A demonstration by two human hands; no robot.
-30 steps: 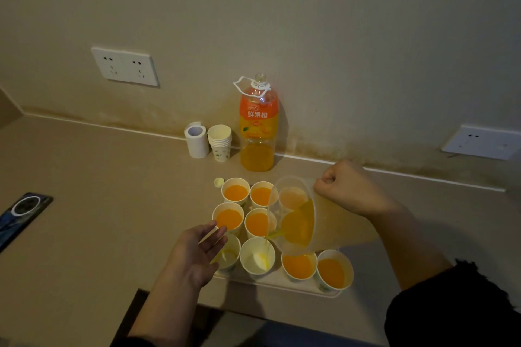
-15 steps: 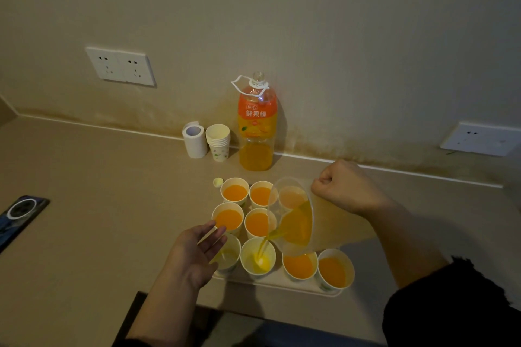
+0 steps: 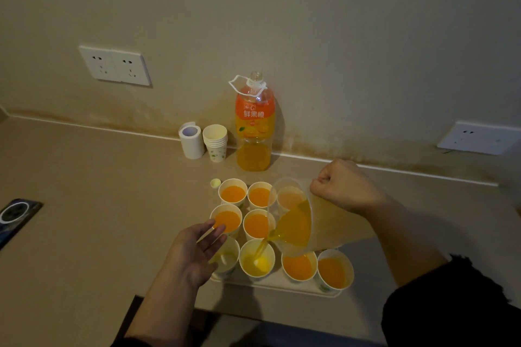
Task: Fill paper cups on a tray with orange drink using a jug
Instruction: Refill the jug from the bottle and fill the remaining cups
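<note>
A white tray (image 3: 282,287) near the counter's front edge carries several paper cups. Most hold orange drink, such as the front right cup (image 3: 334,272). My right hand (image 3: 342,186) grips the handle of a clear jug (image 3: 298,222) tilted to the left, and a thin stream of orange drink falls into the front cup (image 3: 257,261), which holds a little. To its left stands a nearly empty cup (image 3: 227,258). My left hand (image 3: 194,251) is over that cup's left side with straight fingers; contact cannot be told.
An uncapped orange drink bottle (image 3: 254,124) stands at the wall behind the tray, with a stack of spare cups (image 3: 215,142) and a white paper roll (image 3: 191,139) to its left. A small yellow cap (image 3: 215,183) lies by the tray. A dark device (image 3: 15,215) lies far left.
The jug has tipped further, and the stream has begun to fall into the front cup, where the drink level has risen slightly. My left hand has stayed by the empty cup.
</note>
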